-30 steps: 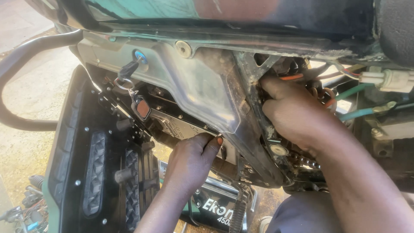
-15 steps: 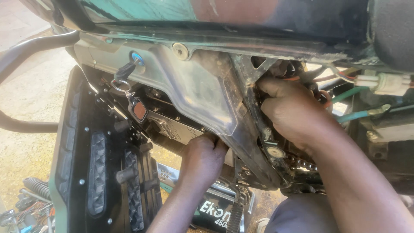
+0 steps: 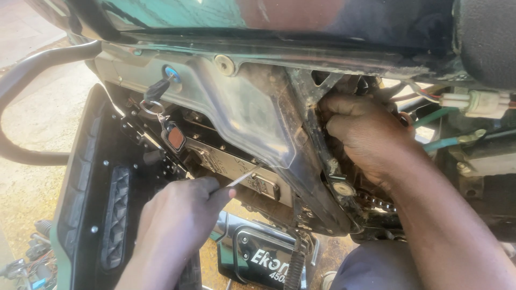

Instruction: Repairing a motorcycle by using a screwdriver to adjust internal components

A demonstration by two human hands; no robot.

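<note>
**Two hands under a scooter's side panel, one driving a thin tool**

The left hand (image 3: 180,215) comes up from six o'clock, knuckles toward the camera, fingers curled tight around the handle of a thin metal tool (image 3: 243,176). The tool's bare shaft runs out of the fist toward two o'clock, and its tip meets the lower edge of the grey side panel (image 3: 242,113), just where the panel overhangs a silver metal plate (image 3: 226,164). The handle itself is hidden in the fist, so what kind of tool it is cannot be told.

The right hand (image 3: 371,134) enters from five o'clock along a long forearm and lies at three o'clock of the panel. Its fingers are bent and pressed against the dark frame at the panel's rear edge, fingertips tucked out of sight; whether they grip anything cannot be told.

At ten o'clock of the left hand a key (image 3: 158,88) sits in a blue-ringed lock, with a fob (image 3: 175,137) hanging beneath it. A white connector (image 3: 475,102) with green wires lies at two o'clock of the right hand. A black footboard (image 3: 102,215) stretches at eight o'clock, beside a curved black bar (image 3: 32,70).
</note>
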